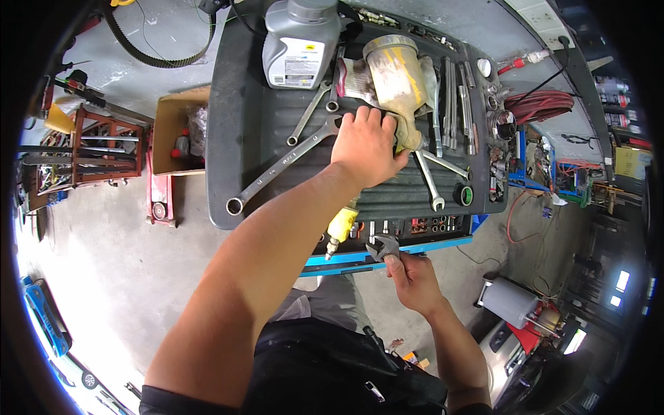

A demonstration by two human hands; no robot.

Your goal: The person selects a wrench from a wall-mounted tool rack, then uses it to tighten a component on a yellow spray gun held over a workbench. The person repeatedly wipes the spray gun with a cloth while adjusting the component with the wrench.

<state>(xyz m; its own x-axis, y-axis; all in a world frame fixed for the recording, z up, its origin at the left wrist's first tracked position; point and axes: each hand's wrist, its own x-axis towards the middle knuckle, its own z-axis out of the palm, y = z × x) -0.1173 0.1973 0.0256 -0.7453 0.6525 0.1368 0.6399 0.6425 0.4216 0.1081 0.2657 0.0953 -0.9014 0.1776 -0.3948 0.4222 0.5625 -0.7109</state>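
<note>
My left hand [365,148] reaches across the black tray top of a tool cart [223,150] and is closed around the body of a stained air spray gun [412,132]. The gun's cup [394,72] lies toward the back, and a yellow handle [342,225] with a metal air fitting sticks out below my wrist. My palm hides the grip itself. A large combination wrench [285,163] lies left of that hand, its far end partly covered by my fingers. In front of the cart, my right hand [415,280] holds an adjustable wrench [384,248], jaws pointing left.
A grey plastic bottle [301,46] stands at the tray's back. Smaller wrenches [430,181] and a row of long sockets and extensions [454,106] lie to the right. Below the tray, an open drawer [436,241] holds sockets. A cardboard box [179,132] sits left of the cart.
</note>
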